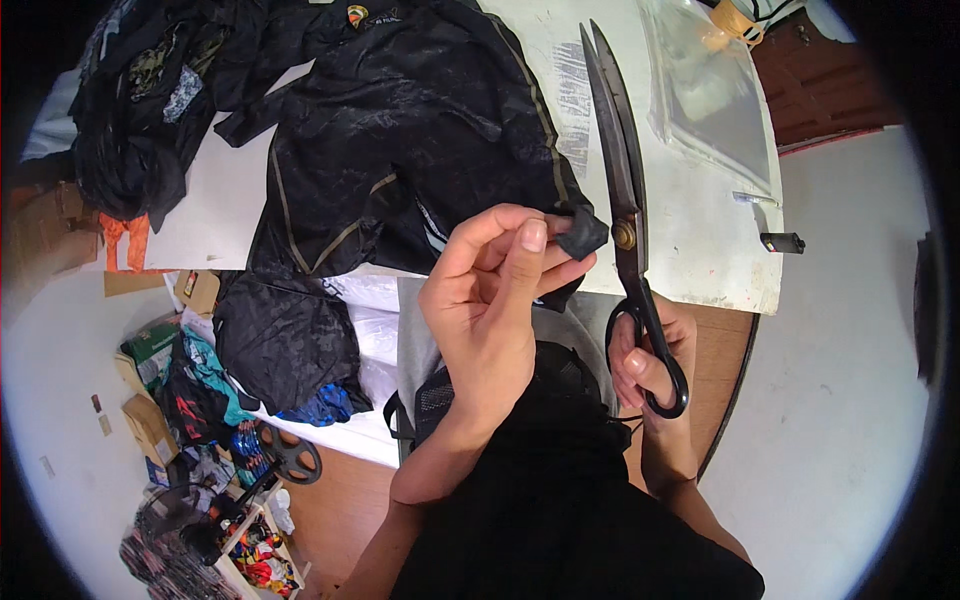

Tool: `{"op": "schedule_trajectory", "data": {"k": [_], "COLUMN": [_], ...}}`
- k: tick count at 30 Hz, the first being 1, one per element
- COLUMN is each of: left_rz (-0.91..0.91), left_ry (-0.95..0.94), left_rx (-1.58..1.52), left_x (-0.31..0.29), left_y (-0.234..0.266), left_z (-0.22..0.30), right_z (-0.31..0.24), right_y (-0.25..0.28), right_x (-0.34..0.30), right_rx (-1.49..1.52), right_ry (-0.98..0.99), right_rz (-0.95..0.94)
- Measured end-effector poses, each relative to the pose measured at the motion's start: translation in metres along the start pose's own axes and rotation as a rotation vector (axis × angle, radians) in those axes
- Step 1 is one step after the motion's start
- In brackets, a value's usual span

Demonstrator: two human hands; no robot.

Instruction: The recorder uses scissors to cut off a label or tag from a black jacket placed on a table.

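A large pair of tailor's shears (622,150) with black handles points away from me. My right hand (655,360) holds it, fingers through the handle loops, and the blades are nearly together with a narrow gap toward the tips. Left of the blades, my left hand (495,300) pinches a small piece of black cloth (583,234) between its fingers, palm turned up. A black garment (420,110) with thin tan piping lies spread on the white table (560,50) just beyond. Whether the pinched cloth joins this garment, I cannot tell.
Dark clothes (130,150) heap up at the table's left. A clear plastic sheet (715,110) and a small black object (782,243) lie on the right. Below the table at left are a black fabric bundle (285,335), mixed clothes (200,385) and a black handwheel (290,453).
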State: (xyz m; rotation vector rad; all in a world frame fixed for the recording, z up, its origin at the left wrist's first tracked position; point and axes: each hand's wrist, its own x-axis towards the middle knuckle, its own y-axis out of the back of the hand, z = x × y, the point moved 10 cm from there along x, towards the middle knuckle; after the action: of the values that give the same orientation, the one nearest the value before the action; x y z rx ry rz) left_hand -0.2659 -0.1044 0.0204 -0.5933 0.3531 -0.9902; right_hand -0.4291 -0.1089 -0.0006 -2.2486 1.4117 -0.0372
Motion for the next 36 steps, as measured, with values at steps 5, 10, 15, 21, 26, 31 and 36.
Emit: {"op": "schedule_trajectory", "data": {"k": [5, 10, 15, 21, 26, 31, 36], "left_rz": [-0.07, -0.061, -0.041, 0.016, 0.002, -0.115, -0.14], "left_ry": [0.064, 0.035, 0.02, -0.029, 0.045, 0.018, 0.029], "left_rx": [-0.17, -0.081, -0.051, -0.123, -0.207, -0.205, -0.274], "left_x": [0.0, 0.001, 0.001, 0.007, 0.013, 0.012, 0.009], "left_y": [-0.005, -0.008, -0.004, -0.001, 0.0, -0.002, -0.008], "left_z": [-0.008, -0.002, -0.002, 0.007, 0.004, 0.002, 0.001], "right_z": [0.004, 0.007, 0.008, 0.019, 0.027, 0.032, 0.033], "right_y": [0.013, 0.024, 0.022, 0.032, 0.036, 0.028, 0.025], "right_x": [-0.013, -0.021, -0.025, -0.033, -0.037, -0.037, -0.035], "right_rx": [-0.005, -0.078, 0.007, 0.027, 0.066, 0.023, 0.015], "right_ry": [-0.021, -0.006, 0.019, 0.011, -0.024, -0.071, -0.053], "right_rz": [0.054, 0.081, 0.014, -0.118, -0.252, -0.292, -0.357]}}
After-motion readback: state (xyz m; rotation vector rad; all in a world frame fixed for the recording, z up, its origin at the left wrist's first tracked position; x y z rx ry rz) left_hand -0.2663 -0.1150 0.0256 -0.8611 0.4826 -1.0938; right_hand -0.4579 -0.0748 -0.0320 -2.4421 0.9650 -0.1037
